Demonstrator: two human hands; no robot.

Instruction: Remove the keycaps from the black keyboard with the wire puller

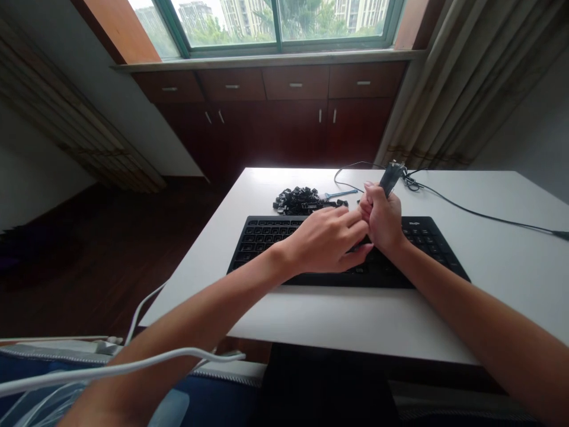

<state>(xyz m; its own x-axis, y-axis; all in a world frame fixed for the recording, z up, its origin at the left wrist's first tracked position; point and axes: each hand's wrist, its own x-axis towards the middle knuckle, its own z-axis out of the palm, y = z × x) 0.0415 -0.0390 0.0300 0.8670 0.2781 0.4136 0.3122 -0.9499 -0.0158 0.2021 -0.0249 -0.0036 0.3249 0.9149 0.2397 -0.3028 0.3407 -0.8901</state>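
Observation:
A black keyboard (347, 279) lies on the white table under both hands, many of its positions without keycaps. My right hand (384, 216) is closed around a dark, flat-sided handheld tool (392, 177), whose upper end shows small metal parts; its kind is unclear. Against the right hand's fingers rests my left hand (331, 237), its fingers bent in and the thumb low over the keys. Whatever lies at its fingertips is hidden. Behind the keyboard sits a heap of loose black keycaps (297, 200), and beside it a thin blue tool (341, 194).
Black cable (480, 210) runs over the right side of the white table (204, 267), bunched near the back edge. White cables (146, 365) cross in front at lower left, by a blue item. Wooden cabinets (271, 130) stand beneath the window.

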